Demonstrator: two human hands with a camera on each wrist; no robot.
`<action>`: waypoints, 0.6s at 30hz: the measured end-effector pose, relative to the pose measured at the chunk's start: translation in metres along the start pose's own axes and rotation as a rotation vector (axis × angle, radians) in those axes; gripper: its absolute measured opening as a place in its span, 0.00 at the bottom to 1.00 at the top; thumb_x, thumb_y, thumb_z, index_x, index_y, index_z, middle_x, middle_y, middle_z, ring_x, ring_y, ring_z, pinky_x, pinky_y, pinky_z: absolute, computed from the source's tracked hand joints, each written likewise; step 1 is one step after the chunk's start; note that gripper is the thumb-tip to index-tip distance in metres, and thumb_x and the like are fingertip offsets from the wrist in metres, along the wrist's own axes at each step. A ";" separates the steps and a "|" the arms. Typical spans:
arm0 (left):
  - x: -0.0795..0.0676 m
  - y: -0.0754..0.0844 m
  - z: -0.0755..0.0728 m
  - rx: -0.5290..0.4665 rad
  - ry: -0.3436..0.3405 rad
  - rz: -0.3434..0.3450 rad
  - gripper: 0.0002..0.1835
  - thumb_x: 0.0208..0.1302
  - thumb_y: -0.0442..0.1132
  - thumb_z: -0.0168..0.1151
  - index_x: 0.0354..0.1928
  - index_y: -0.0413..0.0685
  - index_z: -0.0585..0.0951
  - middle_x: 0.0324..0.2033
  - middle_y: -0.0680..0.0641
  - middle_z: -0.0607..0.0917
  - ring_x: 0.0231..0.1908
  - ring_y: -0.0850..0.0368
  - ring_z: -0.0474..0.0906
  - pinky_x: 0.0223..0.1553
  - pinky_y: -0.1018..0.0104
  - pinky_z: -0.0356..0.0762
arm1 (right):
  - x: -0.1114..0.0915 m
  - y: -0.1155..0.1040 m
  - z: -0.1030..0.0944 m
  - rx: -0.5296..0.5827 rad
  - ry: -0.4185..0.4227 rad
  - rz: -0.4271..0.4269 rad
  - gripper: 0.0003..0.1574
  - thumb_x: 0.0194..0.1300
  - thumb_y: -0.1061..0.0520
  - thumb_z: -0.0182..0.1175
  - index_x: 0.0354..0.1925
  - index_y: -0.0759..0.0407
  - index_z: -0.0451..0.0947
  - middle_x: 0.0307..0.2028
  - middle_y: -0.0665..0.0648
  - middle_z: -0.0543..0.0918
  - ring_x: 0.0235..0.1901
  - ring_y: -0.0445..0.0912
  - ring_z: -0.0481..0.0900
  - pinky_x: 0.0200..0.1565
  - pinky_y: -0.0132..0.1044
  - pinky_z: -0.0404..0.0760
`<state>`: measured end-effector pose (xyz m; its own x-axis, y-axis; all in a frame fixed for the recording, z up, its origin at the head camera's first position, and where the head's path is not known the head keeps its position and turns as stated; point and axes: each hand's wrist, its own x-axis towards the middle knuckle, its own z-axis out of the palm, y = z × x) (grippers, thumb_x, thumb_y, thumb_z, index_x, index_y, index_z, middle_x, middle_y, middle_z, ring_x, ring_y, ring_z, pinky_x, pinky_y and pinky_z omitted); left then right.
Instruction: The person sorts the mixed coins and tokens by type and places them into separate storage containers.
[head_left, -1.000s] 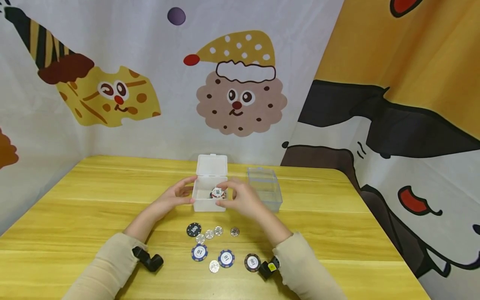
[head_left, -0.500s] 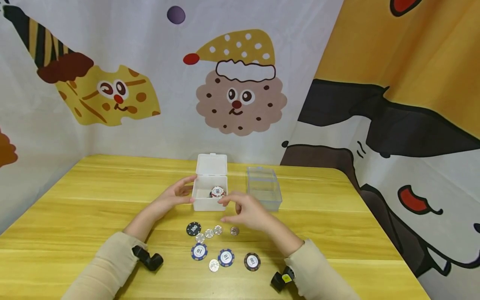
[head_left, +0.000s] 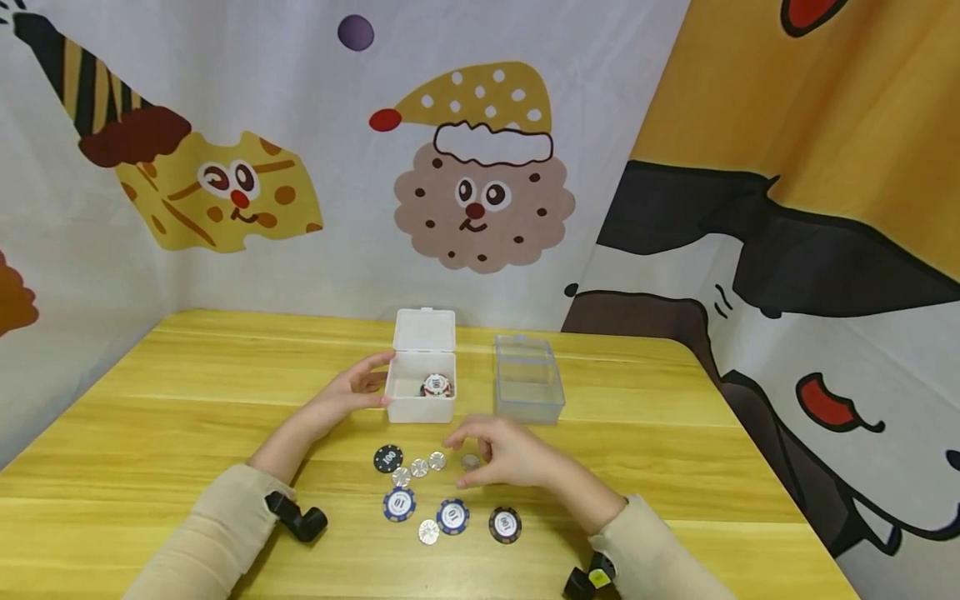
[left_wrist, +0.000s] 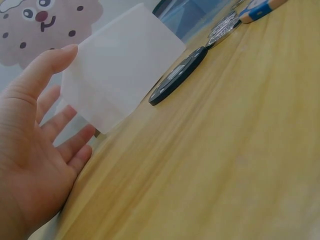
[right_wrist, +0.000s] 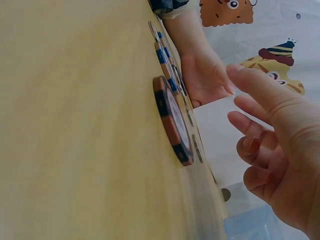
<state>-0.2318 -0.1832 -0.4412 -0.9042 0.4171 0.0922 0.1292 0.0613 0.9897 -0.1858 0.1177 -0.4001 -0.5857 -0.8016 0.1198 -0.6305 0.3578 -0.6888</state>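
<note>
My left hand [head_left: 352, 390] rests against the left side of a white plastic box [head_left: 420, 409], its fingers extended and the thumb touching the near corner. The box's lid stands up at the back, and a few poker chips [head_left: 437, 385] lie inside at the right. My right hand [head_left: 510, 452] is over the table with thumb and fingers apart, holding nothing. Just beside its fingers lies a silver coin [head_left: 470, 462]. To the left are more silver coins [head_left: 419, 467] and a black chip [head_left: 387, 458]. Nearer are two blue chips [head_left: 452, 517] and a dark brown-edged chip [head_left: 505, 525].
Right of the white box stands a clear plastic box [head_left: 528, 383] with compartments. Another coin [head_left: 428, 532] lies near the front blue chip. A patterned curtain [head_left: 480, 275] hangs behind the wooden table [head_left: 675, 433].
My right hand has drawn back from the white box toward me, leaving chips inside, and now hovers by the rightmost coin. My left hand has stayed at the box.
</note>
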 end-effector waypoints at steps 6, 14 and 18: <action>-0.004 0.013 0.004 -0.011 -0.013 -0.001 0.39 0.56 0.31 0.60 0.68 0.45 0.52 0.62 0.33 0.58 0.59 0.36 0.57 0.56 0.42 0.55 | -0.008 0.000 0.003 -0.017 -0.048 0.008 0.30 0.43 0.44 0.70 0.47 0.48 0.77 0.42 0.42 0.77 0.19 0.38 0.70 0.22 0.28 0.72; -0.008 0.025 0.008 0.009 -0.020 0.001 0.39 0.57 0.30 0.58 0.68 0.41 0.51 0.63 0.31 0.56 0.59 0.34 0.57 0.56 0.43 0.56 | -0.011 -0.002 0.009 -0.046 -0.125 -0.013 0.29 0.43 0.49 0.71 0.47 0.47 0.77 0.40 0.42 0.77 0.22 0.40 0.71 0.25 0.26 0.72; -0.007 0.025 0.008 0.004 -0.017 -0.003 0.39 0.57 0.30 0.59 0.68 0.42 0.51 0.63 0.32 0.56 0.59 0.35 0.56 0.57 0.42 0.54 | -0.013 -0.002 0.014 -0.082 -0.155 -0.009 0.30 0.41 0.48 0.72 0.46 0.46 0.78 0.40 0.39 0.76 0.22 0.36 0.69 0.25 0.25 0.71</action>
<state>-0.2189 -0.1776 -0.4178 -0.8974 0.4325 0.0875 0.1282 0.0657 0.9896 -0.1697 0.1200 -0.4103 -0.4982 -0.8670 0.0099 -0.6788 0.3829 -0.6266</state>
